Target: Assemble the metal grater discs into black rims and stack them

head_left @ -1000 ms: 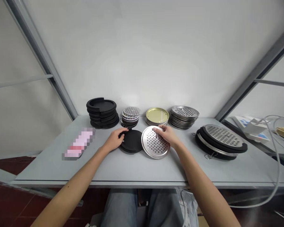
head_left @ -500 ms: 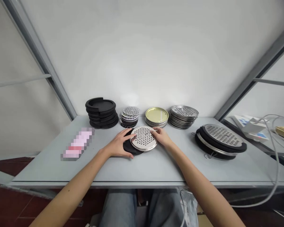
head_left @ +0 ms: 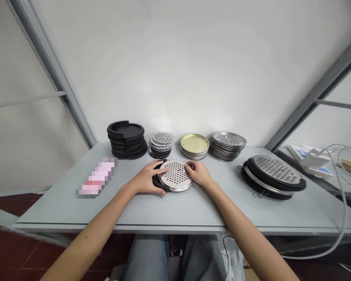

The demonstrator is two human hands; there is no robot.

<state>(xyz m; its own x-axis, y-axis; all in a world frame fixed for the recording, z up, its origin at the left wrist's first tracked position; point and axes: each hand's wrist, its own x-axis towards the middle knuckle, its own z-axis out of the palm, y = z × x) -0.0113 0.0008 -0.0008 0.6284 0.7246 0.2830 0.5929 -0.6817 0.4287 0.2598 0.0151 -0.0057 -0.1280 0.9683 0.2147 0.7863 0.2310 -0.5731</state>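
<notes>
A round metal plate [head_left: 177,174] with rows of slots lies partly over a black round holder [head_left: 157,180] at the middle of the table. My left hand [head_left: 149,177] is spread around the holder's left side, thumb at the near edge and index finger reaching onto the plate. On the right, my right hand [head_left: 199,173] grips the plate's rim, with its thumb on top. Much of the holder is hidden beneath the plate and my left hand. The plate's left edge sits inside the holder's outline.
Along the wall stand stacks of black holders [head_left: 126,136], patterned discs [head_left: 162,142], yellowish lids [head_left: 194,144] and slotted metal plates [head_left: 227,144]. Stacked plate-and-holder assemblies [head_left: 273,175] lie on the right. A pixelated pink item [head_left: 98,176] is at left. A white cable [head_left: 342,203] hangs at right.
The slotted plate has shifted slightly left and toward me, further into the black holder. My right hand has moved with it, while my left hand has stayed nearly in place.
</notes>
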